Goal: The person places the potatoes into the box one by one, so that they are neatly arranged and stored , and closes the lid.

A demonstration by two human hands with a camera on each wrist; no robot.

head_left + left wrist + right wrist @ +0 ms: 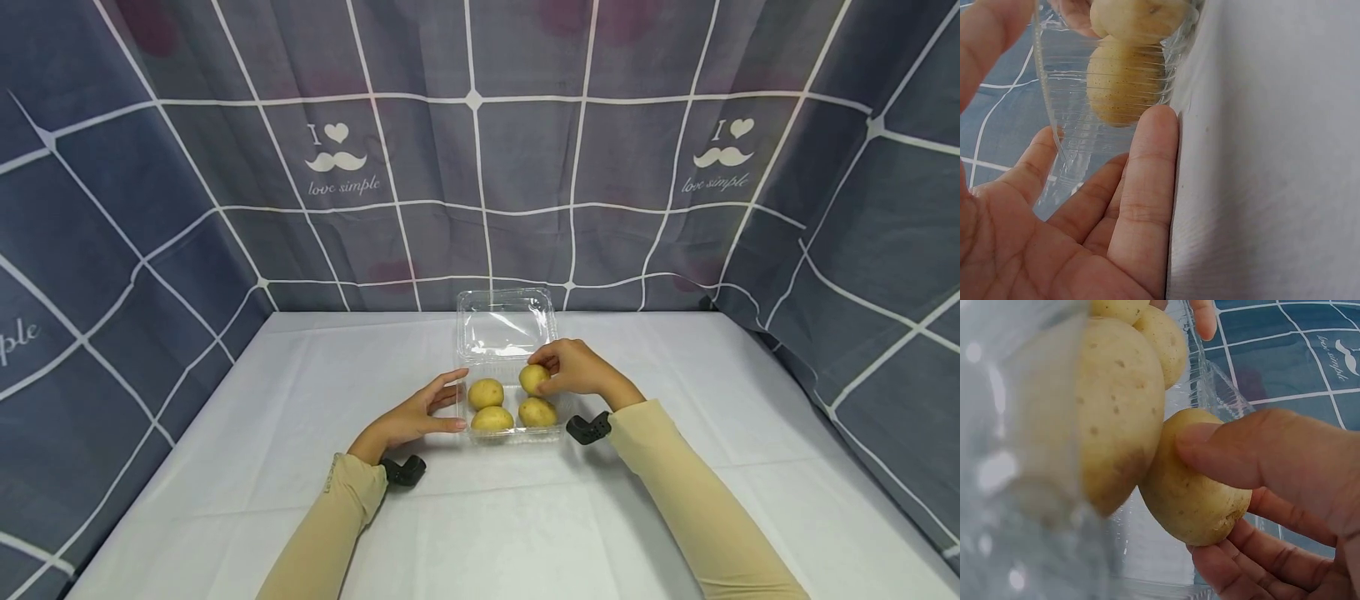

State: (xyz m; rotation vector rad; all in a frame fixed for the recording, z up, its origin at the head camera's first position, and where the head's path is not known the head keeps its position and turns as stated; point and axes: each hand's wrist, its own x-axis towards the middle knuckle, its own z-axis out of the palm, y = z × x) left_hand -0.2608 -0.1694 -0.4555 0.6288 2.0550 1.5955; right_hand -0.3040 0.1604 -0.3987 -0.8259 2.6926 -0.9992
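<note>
A clear plastic clamshell box stands with its lid raised at the back. Inside are several yellow potatoes, two of them on the left side, such as the front left potato. My right hand grips the back right potato between thumb and fingers. In the right wrist view that potato sits beside a nearer potato seen partly through the box wall. At the box's left side, my left hand has its fingers spread, with fingertips right at the ribbed wall.
A white cloth covers the table. Behind and at both sides hangs a dark grey curtain with white grid lines. Each wrist carries a black camera, such as the left camera.
</note>
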